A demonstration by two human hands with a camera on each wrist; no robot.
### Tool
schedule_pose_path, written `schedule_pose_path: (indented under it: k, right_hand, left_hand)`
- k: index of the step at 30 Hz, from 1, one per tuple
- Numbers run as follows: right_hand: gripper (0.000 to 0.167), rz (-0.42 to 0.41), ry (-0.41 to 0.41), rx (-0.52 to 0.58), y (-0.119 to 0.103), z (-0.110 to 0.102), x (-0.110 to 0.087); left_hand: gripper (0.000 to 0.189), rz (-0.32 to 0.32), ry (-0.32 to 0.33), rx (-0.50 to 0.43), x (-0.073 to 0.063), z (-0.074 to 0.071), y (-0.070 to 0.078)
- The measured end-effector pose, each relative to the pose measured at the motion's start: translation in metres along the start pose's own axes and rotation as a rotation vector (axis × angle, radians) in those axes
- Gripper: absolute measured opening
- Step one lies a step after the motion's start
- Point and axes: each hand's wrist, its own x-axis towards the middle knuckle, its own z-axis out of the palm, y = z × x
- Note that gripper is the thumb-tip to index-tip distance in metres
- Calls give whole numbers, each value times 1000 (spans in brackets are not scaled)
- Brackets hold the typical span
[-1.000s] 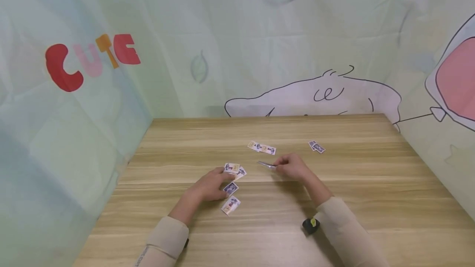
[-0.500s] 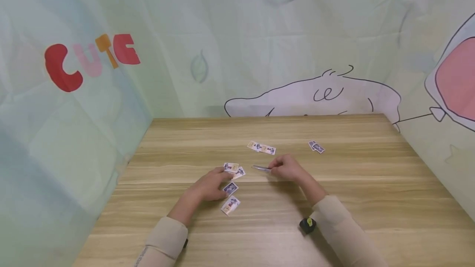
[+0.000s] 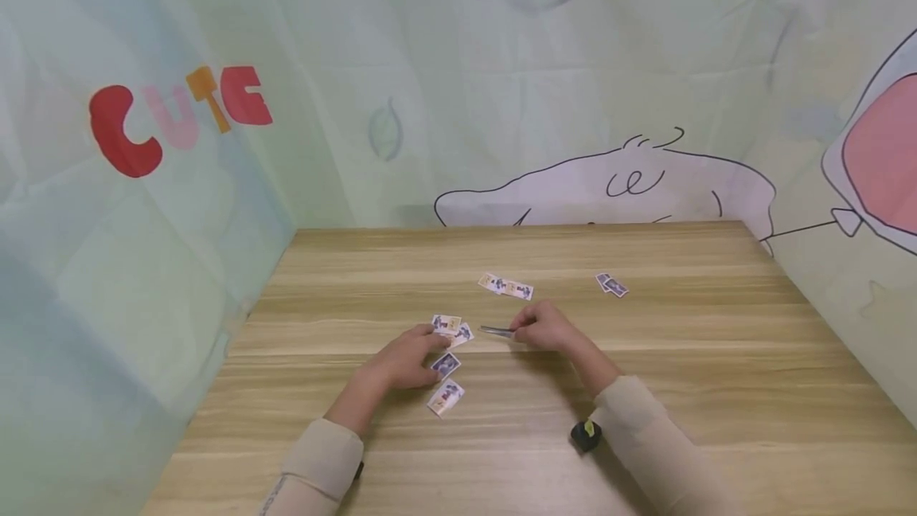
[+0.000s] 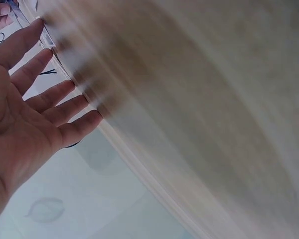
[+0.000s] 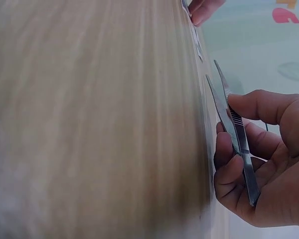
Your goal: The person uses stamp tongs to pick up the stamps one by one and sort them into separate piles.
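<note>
My right hand point(image 3: 548, 326) holds a pair of metal tweezers point(image 5: 229, 114) between thumb and fingers, just above the table. In the right wrist view the two tweezer tips stand apart, with nothing between them. They point left toward two overlapping small picture cards point(image 3: 447, 323). My left hand point(image 3: 407, 358) rests on the table beside these cards, its fingertips touching the tabletop and cards; the left wrist view shows its fingers spread and nearly straight. A dark-backed card point(image 3: 446, 365) lies by its thumb, and another picture card point(image 3: 446, 397) lies nearer to me.
On the wooden table point(image 3: 372, 261), a row of overlapping picture cards point(image 3: 505, 286) lies farther back. Two dark-backed cards point(image 3: 612, 285) overlap at the back right. A printed cloth point(image 3: 344, 62) hangs behind the table. A black wrist camera point(image 3: 586, 435) sits by the right sleeve.
My right hand has moved left with the tweezers, bringing their tips closer to the overlapping cards. The left hand has stayed in place.
</note>
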Motion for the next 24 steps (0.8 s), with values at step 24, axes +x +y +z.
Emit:
schedule_pose_path:
  k: [24]
  right_hand:
    - [12, -15, -34, -17, -8, 8, 8]
  left_hand:
    - [55, 0, -6, 11, 2, -1, 0]
